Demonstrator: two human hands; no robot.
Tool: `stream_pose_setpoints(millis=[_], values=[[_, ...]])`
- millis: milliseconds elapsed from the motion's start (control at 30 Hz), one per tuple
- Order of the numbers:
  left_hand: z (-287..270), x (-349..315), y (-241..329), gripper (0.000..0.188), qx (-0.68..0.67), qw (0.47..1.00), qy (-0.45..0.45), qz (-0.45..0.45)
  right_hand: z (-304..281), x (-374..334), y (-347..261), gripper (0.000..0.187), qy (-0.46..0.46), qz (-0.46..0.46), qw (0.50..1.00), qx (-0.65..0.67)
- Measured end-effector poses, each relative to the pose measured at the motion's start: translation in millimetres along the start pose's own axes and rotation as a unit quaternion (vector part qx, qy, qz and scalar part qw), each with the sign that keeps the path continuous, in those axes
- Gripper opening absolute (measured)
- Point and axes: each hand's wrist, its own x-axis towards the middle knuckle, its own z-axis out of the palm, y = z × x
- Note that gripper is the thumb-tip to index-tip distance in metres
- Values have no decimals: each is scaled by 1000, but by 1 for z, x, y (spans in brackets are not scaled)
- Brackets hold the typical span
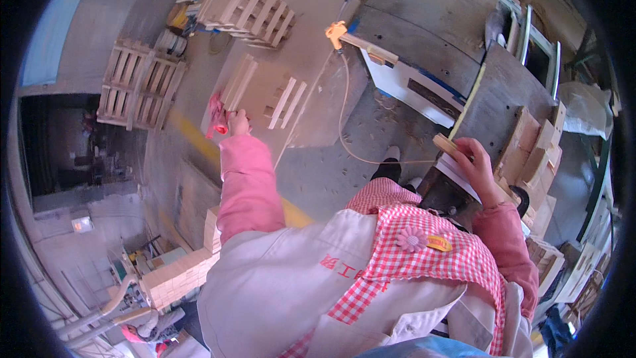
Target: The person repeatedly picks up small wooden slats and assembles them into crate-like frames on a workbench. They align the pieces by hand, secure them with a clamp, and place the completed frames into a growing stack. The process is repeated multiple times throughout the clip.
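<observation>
My left hand (239, 123) reaches far out to the left, its fingers curled at the near end of some pale wooden strips (240, 82) lying on a brown board table (317, 46). Whether it grips a strip is hard to see. A crumpled pink-red piece, perhaps cloth or plastic (216, 114), lies right beside it. On the other side, my right hand (476, 167) is closed on the end of a short wooden strip (445, 144), held above a dark machine part with a white edge (458, 176). More short wooden strips (286, 103) rest in a small crossed stack on the board.
A slatted wooden stack (246, 10) stands at the board's far end, and a pallet (141, 85) leans farther left. An orange tool (336, 32) trails a cable (346, 129) across the floor. Wooden blocks (530, 149) are piled at right; more blocks (182, 277) stand at lower left.
</observation>
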Motion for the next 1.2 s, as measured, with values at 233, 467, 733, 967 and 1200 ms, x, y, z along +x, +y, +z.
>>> stream_pose_setpoints(millis=[233, 467, 733, 967, 1200], values=[[-18, -33, 5, 43, 20, 960, 7, 278, -28, -35, -3, 29, 109, -61, 992, 0], [124, -196, 61, 31, 37, 934, 8, 356, -61, -137, -15, 19, 288, 15, 954, 85], [292, -383, 123, 27, 60, 648, -482, 586, -37, -294, 89, 21, 600, 247, 748, 138], [340, -435, 122, 41, 210, 529, -409, 713, 6, -378, 186, 25, 554, 411, 719, -80], [342, -430, 117, 42, 225, 522, -398, 719, 11, -334, 206, 33, 416, 511, 737, -151]])
